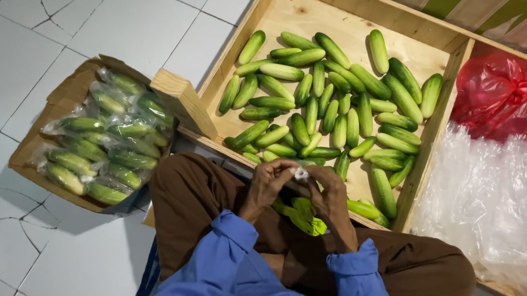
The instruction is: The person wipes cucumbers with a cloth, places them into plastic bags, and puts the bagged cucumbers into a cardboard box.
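Bagged cucumbers [300,216] on the lap look light but slippery, so both hands [269,184] [330,194] pinch the bag's twisted neck [301,173], near the crate [254,20].

Produce shop: wooden bin [256,13] of cucumbers [329,105], bagged stock [108,135].

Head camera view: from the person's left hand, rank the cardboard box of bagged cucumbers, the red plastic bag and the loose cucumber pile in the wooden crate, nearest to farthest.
From the left hand:
1. Loose green cucumber pile, just ahead in the wooden crate.
2. Brown cardboard box of bagged cucumbers, on the floor to the left.
3. Red plastic bag, far right compartment, farthest.
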